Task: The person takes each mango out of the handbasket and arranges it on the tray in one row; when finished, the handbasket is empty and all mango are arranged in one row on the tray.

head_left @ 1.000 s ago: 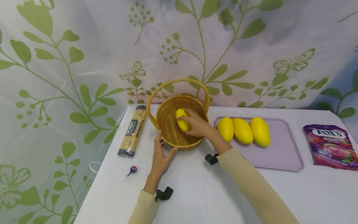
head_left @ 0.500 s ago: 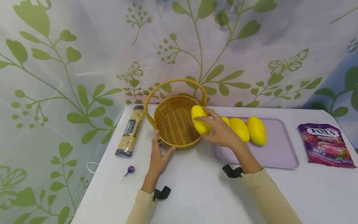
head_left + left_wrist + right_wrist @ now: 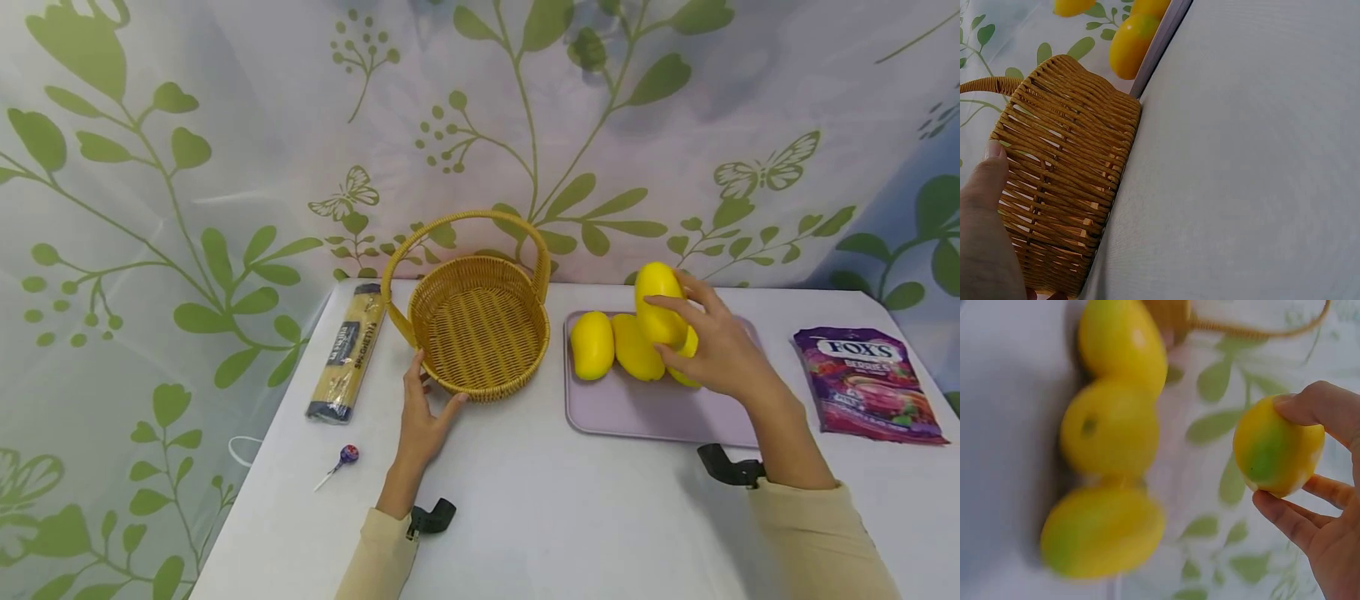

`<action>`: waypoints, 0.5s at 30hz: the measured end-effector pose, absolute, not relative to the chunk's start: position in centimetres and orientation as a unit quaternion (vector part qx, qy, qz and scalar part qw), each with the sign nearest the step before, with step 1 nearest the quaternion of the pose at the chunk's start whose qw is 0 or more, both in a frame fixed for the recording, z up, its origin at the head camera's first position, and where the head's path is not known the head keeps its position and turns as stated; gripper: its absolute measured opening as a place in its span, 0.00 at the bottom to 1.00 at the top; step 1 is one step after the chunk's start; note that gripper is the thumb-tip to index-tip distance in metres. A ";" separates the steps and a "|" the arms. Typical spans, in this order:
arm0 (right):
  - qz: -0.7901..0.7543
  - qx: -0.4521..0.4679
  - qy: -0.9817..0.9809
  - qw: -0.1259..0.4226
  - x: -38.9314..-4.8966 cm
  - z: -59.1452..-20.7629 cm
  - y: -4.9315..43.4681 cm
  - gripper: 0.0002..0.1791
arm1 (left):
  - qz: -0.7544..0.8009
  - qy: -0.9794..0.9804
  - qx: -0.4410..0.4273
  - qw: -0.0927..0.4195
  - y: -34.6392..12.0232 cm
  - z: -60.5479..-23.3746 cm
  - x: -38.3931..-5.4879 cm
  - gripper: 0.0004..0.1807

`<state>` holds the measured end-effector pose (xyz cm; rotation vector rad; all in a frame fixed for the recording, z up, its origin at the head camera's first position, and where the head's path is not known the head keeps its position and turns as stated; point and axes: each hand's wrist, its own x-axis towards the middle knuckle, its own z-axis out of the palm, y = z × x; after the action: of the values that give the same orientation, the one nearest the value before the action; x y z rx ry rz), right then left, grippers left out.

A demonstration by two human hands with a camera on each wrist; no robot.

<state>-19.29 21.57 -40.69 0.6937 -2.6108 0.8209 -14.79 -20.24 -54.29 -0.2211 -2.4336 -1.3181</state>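
My right hand (image 3: 708,346) holds a yellow mango (image 3: 660,307) above the lilac tray (image 3: 630,419). Thumb and fingertips pinch its sides; in the right wrist view, the held mango (image 3: 1279,447) shows a greenish patch. Below it lie several mangoes: one mango (image 3: 592,346) at the left, a middle mango (image 3: 636,348), and a mango (image 3: 686,358) largely hidden by hand and fruit. My left hand (image 3: 423,423) touches the wicker basket (image 3: 483,392) at its front left, fingers and thumb spread. In the left wrist view, the thumb (image 3: 988,178) rests against the basket's rim.
A spaghetti packet (image 3: 348,354) lies left of the basket, with a lollipop (image 3: 341,462) nearer the front. The purple Fox's candy bag (image 3: 870,387) is right of the tray. A tall handle (image 3: 465,217) arches over the basket; a patterned curtain (image 3: 480,125) hangs behind the table.
My right hand has lifted the mango out of the basket and carried it right, over the tray. The basket now shows only its woven bottom. My left hand stays at the basket.
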 end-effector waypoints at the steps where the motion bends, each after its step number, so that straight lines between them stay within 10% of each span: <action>1: 0.284 0.230 -0.918 0.155 -19.3 -40.9 22.4 0.37 | -0.468 -0.862 -0.077 0.181 -20.2 -54.3 -14.8 0.53; 15: 0.272 0.081 -0.959 0.002 -19.8 -45.0 30.1 0.37 | -0.468 -0.863 -0.074 0.174 -20.3 -54.3 -14.7 0.53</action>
<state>-19.83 30.12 -45.03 0.2543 -3.0092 0.8536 -14.74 -20.25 -54.28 -0.2107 -2.4476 -1.3284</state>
